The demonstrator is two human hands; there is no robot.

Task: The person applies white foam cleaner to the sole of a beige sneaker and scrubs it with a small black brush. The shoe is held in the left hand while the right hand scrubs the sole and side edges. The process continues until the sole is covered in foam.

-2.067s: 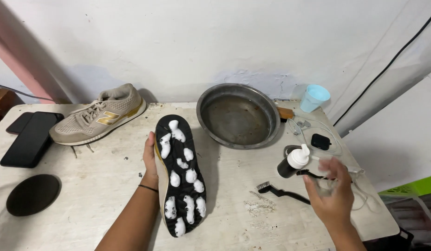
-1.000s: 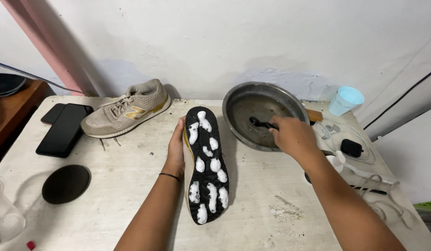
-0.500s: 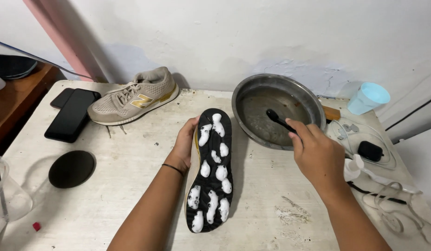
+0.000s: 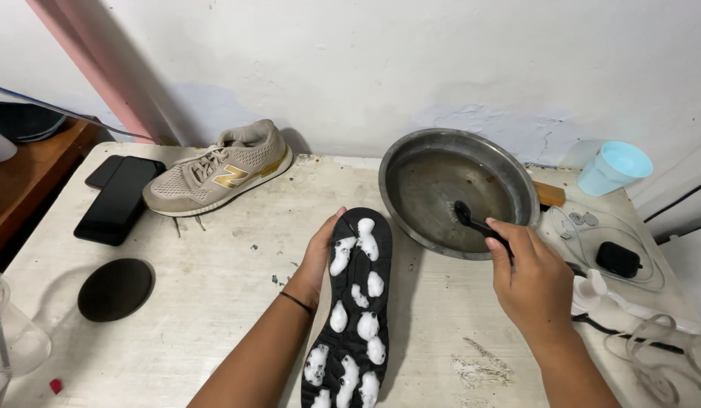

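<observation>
A shoe lies sole-up in the middle of the table, its black sole [image 4: 356,302] dotted with blobs of white foam. My left hand [image 4: 318,257] grips its left side and steadies it. My right hand [image 4: 533,283] holds a small black brush [image 4: 471,220], whose head dips into the round metal basin [image 4: 441,155] just right of the shoe. A matching beige shoe [image 4: 222,170] with a gold mark sits upright at the back left.
Two black phones [image 4: 118,198] lie at the left edge and a black round disc [image 4: 115,288] sits nearer me. A light blue cup [image 4: 613,168], a small black case [image 4: 617,258], a white bottle cap [image 4: 592,291] and cables crowd the right side. A clear jug [image 4: 10,332] stands at front left.
My right hand picked the brush up from the right side of the table and carried it into the basin. My left hand stayed on the upturned shoe.
</observation>
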